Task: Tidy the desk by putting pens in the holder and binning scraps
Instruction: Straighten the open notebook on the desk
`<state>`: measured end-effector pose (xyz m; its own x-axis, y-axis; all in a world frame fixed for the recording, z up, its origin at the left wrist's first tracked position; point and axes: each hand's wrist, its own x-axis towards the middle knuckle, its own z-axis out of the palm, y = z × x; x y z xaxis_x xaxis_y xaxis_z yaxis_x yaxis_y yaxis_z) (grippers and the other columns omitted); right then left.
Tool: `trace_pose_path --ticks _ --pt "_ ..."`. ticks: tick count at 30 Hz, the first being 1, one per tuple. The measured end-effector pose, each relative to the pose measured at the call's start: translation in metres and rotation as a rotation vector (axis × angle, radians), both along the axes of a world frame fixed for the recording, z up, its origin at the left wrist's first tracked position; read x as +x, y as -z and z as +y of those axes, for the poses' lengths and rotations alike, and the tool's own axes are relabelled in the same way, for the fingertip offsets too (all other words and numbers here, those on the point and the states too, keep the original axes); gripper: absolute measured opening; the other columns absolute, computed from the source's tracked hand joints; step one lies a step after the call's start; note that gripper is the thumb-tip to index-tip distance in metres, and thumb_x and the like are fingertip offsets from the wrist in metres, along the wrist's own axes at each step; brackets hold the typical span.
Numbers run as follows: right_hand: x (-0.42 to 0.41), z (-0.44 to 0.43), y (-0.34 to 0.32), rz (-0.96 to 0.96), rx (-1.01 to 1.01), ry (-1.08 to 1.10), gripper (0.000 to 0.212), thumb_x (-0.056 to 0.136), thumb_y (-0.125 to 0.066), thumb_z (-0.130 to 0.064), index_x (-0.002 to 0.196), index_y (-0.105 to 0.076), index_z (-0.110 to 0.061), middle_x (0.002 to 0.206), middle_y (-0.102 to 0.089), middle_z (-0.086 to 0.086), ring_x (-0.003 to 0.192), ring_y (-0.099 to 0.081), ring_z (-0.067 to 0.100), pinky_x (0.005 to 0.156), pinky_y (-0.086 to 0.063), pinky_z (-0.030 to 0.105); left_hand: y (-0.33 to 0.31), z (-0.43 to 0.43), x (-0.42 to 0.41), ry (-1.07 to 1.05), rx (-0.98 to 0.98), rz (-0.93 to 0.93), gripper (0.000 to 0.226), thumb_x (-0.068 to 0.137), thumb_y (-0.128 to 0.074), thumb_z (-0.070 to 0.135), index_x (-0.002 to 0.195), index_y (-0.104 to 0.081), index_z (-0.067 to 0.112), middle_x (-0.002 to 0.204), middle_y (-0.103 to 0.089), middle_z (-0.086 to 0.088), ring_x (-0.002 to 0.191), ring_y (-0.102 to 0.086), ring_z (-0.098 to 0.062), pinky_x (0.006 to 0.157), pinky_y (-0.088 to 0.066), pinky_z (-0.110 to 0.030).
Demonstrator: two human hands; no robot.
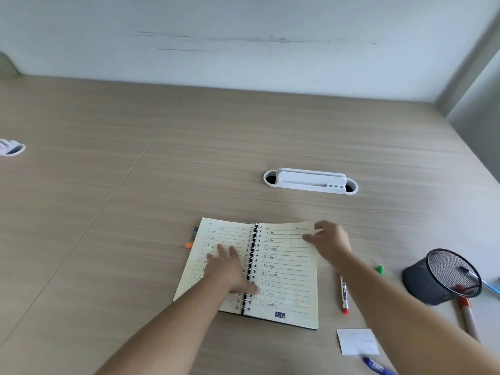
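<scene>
An open spiral notebook [286,269] lies in front of me on the wooden desk [135,185]. My left hand [230,269] rests flat on its left page, fingers spread. My right hand [331,242] pinches the top right corner of the right page. A black mesh pen holder [433,280] lies tipped on its side at the right, with pens inside. A red-capped marker [343,296] lies right of the notebook. A green cap [380,269] peeks out past my right forearm. Another red-tipped marker [466,315] lies below the holder. A white paper scrap [357,341] and a blue pen [377,366] lie near the front edge.
A white cable grommet tray [311,181] is set into the desk behind the notebook. A crumpled white item [10,148] sits at the far left edge. A light blue object [492,288] shows at the right border. A white wall bounds the desk at the back.
</scene>
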<state>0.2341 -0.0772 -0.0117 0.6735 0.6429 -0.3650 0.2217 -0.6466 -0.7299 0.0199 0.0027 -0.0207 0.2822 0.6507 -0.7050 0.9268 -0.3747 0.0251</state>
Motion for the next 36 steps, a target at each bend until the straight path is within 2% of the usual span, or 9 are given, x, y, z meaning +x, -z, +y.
trace_pose_path --ticks 3,7,11,14,17,23,26,29,36 --pt "0.002 -0.016 0.000 0.556 -0.012 0.030 0.024 0.086 -0.065 -0.020 0.098 -0.065 0.001 0.063 -0.070 0.003 0.051 -0.064 0.013 0.053 -0.056 0.027 -0.005 0.002 -0.001 -0.008 0.008 -0.024 0.131 0.062 -0.068 0.071 0.153 0.006 0.013 0.161 0.010 -0.017 0.147 -0.008 -0.043 0.118 -0.024 -0.048" --pt "-0.017 -0.033 0.008 1.071 0.009 0.051 0.069 0.087 -0.041 -0.061 0.108 -0.068 -0.001 0.090 -0.074 0.014 0.070 -0.073 0.025 0.056 -0.060 0.031 -0.016 0.008 -0.008 -0.052 -0.013 -0.100 0.122 0.060 -0.062 0.079 0.153 -0.011 0.018 0.163 -0.003 -0.010 0.147 -0.023 -0.032 0.116 -0.031 -0.043" --pt "-0.034 -0.021 0.000 1.305 0.174 -0.027 0.097 0.079 -0.017 -0.079 0.110 -0.068 -0.003 0.106 -0.072 0.015 0.097 -0.068 0.031 0.099 -0.043 0.047 -0.041 0.024 -0.010 -0.458 -0.281 -0.563 0.088 0.074 -0.046 0.078 0.136 -0.049 0.016 0.144 -0.049 -0.004 0.130 -0.048 -0.024 0.110 -0.037 -0.045" --pt "-0.058 0.003 -0.022 1.146 0.136 -0.244 0.084 0.089 -0.010 -0.068 0.116 -0.066 -0.012 0.125 -0.064 0.000 0.122 -0.053 0.025 0.102 -0.038 0.048 -0.063 0.041 -0.013 -0.710 -0.474 -0.813 0.093 0.062 -0.046 0.088 0.128 -0.057 0.023 0.127 -0.062 -0.002 0.115 -0.059 -0.022 0.104 -0.045 -0.049" --pt "-0.088 0.023 -0.037 0.938 0.045 -0.407 0.071 0.095 -0.011 -0.057 0.114 -0.068 -0.019 0.137 -0.054 -0.004 0.130 -0.045 0.020 0.106 -0.034 0.043 -0.074 0.052 -0.024 -0.694 -0.341 -0.738 0.109 0.050 -0.057 0.087 0.136 -0.051 0.020 0.137 -0.057 -0.008 0.121 -0.056 -0.027 0.103 -0.044 -0.044" --pt "-0.110 0.031 -0.038 0.261 0.031 -0.407 0.033 0.094 -0.047 -0.030 0.116 -0.066 -0.014 0.128 -0.063 0.005 0.119 -0.057 0.025 0.088 -0.045 0.030 -0.044 0.067 -0.054 -0.575 0.057 -0.651 0.011 0.071 -0.074 0.013 0.078 -0.070 0.005 0.088 -0.074 -0.013 0.075 -0.068 -0.024 0.062 -0.050 -0.027" --pt "-0.088 0.023 -0.019 -0.325 -0.286 -0.602 0.074 0.080 -0.066 -0.043 0.144 -0.033 -0.024 0.155 -0.031 0.003 0.140 -0.031 0.026 0.110 -0.033 0.041 -0.034 0.073 -0.066 -0.590 0.080 -0.615 0.011 0.074 -0.075 0.013 0.078 -0.068 0.006 0.081 -0.069 -0.011 0.067 -0.060 -0.022 0.055 -0.041 -0.022" --pt "-0.075 0.006 0.004 -0.363 -0.511 -0.734 0.113 0.066 -0.077 -0.048 0.151 -0.005 -0.030 0.162 0.002 0.001 0.149 -0.003 0.028 0.117 -0.023 0.051 -0.020 0.077 -0.075 -0.619 0.098 -0.605 0.014 0.076 -0.074 0.012 0.084 -0.069 0.001 0.078 -0.065 -0.010 0.068 -0.057 -0.023 0.057 -0.041 -0.024" --pt "-0.066 -0.002 0.022 -0.441 -0.473 -0.762 0.118 0.064 -0.077 -0.053 0.150 0.002 -0.033 0.161 0.010 -0.006 0.149 0.003 0.022 0.116 -0.023 0.047 0.014 0.077 -0.072 -0.499 0.241 -0.514 0.043 0.077 -0.067 0.004 0.055 -0.033 0.014 0.058 -0.042 0.000 0.055 -0.042 -0.022 0.052 -0.035 -0.026"
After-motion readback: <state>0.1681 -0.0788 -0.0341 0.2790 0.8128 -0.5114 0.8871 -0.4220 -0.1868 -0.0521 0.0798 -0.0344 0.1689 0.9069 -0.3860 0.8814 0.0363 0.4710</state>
